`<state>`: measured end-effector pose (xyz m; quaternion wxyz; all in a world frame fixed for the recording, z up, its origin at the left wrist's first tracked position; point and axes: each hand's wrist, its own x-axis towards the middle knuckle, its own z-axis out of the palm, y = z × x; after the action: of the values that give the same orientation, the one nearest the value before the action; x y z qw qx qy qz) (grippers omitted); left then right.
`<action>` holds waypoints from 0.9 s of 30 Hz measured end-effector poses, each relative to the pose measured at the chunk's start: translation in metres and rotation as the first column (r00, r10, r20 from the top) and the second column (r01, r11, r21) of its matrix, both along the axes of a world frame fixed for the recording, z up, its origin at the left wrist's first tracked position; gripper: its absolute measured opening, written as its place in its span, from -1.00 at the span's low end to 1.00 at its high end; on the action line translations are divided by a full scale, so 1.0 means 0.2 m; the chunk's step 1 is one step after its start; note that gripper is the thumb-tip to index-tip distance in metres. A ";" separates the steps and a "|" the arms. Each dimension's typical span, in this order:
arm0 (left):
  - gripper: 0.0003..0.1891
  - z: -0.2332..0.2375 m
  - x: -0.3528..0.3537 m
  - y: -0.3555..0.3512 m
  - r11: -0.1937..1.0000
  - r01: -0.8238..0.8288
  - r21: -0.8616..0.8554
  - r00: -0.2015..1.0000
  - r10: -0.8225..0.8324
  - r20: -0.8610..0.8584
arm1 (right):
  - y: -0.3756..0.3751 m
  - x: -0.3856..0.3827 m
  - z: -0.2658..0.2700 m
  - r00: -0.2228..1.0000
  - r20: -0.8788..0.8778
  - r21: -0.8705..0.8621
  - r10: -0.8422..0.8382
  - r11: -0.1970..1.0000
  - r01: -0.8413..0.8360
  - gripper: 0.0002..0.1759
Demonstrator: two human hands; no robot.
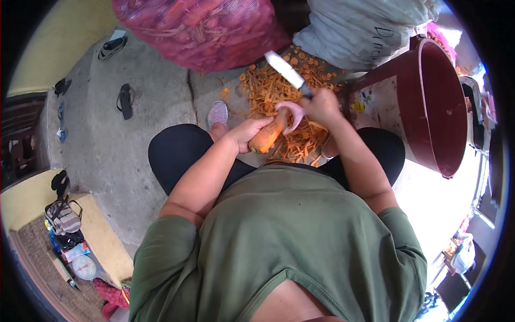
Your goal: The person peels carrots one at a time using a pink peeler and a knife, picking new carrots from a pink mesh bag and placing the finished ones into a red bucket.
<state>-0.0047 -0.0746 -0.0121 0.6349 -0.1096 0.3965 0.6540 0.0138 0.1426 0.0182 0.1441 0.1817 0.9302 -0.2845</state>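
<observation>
An orange carrot (264, 140) lies in my left hand (248, 133), whose fingers are wrapped round it, in front of my lap. Close to its right, my right hand (323, 107) is closed on a pink peeler (294, 115) and also on the dark handle of a knife (285, 71). The white blade points up and to the left, away from the carrot. The peeler's head is beside the carrot's upper end; whether they touch I cannot tell. Beneath and beyond my hands, orange peelings (268, 91) and cut carrot pieces are heaped on the floor.
Ahead stands a red mesh sack (204, 32) of onion-like bulbs, with a white sack (354, 32) beside it. A large dark red bucket (378, 102) leans at my right. Loose sandals (125, 102) lie on the concrete floor to the left. A dial scale (84, 266) sits at lower left.
</observation>
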 end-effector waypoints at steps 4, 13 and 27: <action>-0.69 -0.07 0.04 0.04 0.993 -0.109 -0.034 0.994 0.109 0.003 | -0.22 0.09 0.07 0.894 -0.108 0.105 0.435 0.899 -0.425 -0.69; -0.68 0.07 0.02 0.02 0.999 -0.032 -0.003 0.999 0.032 0.010 | 0.21 -0.03 -0.11 0.989 -0.008 0.152 -0.151 0.977 0.150 -0.67; -0.69 0.02 0.03 0.02 0.998 -0.047 -0.048 0.998 0.044 -0.051 | 0.26 -0.03 -0.20 0.987 -0.023 0.301 -0.158 0.940 0.158 -0.65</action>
<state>0.0015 -0.0697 -0.0077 0.6068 -0.1177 0.4256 0.6609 0.0076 0.1939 -0.0223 0.0923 0.2759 0.9450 -0.1496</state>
